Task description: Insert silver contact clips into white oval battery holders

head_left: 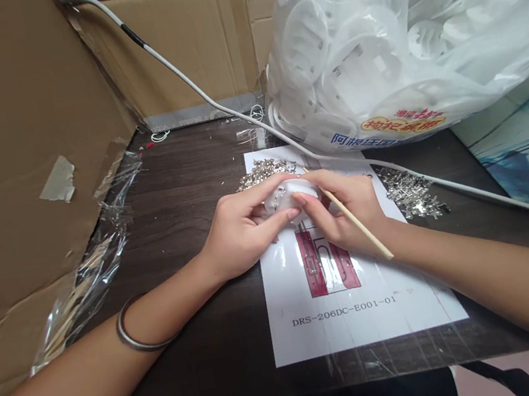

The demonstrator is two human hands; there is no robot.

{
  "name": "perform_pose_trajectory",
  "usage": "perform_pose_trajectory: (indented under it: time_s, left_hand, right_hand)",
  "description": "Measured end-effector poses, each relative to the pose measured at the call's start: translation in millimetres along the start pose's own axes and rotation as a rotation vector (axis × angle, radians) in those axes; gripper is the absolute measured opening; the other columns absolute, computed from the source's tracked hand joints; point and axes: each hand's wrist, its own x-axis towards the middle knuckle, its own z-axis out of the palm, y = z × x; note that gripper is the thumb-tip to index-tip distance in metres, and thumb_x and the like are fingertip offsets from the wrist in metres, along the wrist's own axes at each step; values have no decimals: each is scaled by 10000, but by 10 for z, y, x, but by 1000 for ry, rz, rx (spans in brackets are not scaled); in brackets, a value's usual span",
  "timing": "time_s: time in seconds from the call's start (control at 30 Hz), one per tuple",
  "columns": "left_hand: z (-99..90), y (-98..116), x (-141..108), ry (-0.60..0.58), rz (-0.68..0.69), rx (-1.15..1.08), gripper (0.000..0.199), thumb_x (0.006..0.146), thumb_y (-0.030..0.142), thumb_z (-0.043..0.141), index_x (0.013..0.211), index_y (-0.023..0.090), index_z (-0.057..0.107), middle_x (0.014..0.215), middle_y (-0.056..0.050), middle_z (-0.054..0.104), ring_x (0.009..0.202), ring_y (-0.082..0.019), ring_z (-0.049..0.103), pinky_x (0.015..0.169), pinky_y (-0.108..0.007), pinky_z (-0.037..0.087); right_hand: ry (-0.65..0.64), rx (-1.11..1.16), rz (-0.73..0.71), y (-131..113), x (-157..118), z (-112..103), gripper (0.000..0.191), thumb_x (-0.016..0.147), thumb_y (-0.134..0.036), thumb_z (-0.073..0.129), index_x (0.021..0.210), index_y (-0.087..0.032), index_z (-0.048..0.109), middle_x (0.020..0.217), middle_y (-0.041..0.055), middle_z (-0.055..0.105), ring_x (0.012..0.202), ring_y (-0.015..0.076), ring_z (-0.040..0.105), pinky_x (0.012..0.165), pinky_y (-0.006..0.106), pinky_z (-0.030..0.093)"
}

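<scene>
A small white plastic part (pixel 300 193) is held between both hands above a printed sheet (pixel 337 328). My left hand (pixel 244 227) is closed round its left side, thumb along the lower edge. My right hand (pixel 349 204) grips its right side with the fingertips, and a thin wooden stick (pixel 361 228) slants across that hand, its lower end near the wrist. Small metal pieces (pixel 266 170) lie heaped just behind my left hand. Another pile of metal pieces (pixel 410 192) lies to the right of my right hand.
A large clear bag (pixel 363 60) of white plastic parts fills the back right. A white cable (pixel 195 86) runs diagonally across the dark table (pixel 167 194). Cardboard (pixel 14 98) walls the left and back. Wrapped wooden sticks (pixel 78 297) lie at the left edge.
</scene>
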Motion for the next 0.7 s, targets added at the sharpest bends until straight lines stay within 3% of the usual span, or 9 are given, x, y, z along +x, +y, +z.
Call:
perform_pose_trajectory:
  time_s: [0.13,0.27,0.5,0.7]
  left_hand:
    - [56,5,-6,79,-133,-213,456,795,309,813,1228,183,745,989,-43,813,507,-94,642,435,-223,592]
    - [66,-6,1,125,-166,-266,524,758,311,851,1235,156,703,985,-61,817,539,-118,688,441,-230,618]
    - [70,-21,-10,80,-160,-274,461,790,310,840,1197,184,666,918,-39,804,585,-147,724,468,-245,625]
    - [72,52,-3,109,-225,-372,463,693,242,875,1106,161,683,846,-11,789,550,-119,708,454,-192,617]
  right_hand:
    - [-97,358,158,74,4,-46,246,1011,-403,642,1025,-182,749,708,-2,720,561,136,670,555,276,537]
    - [-95,592,227,113,-3,-52,236,1009,-400,682,1091,-193,761,854,16,763,626,130,721,566,249,573]
    - [-101,534,251,68,38,-38,288,962,-456,730,993,-174,783,708,6,723,567,129,687,525,243,570]
    - [-116,489,241,47,60,-40,264,947,-407,737,967,-145,763,725,18,733,541,127,695,486,224,545]
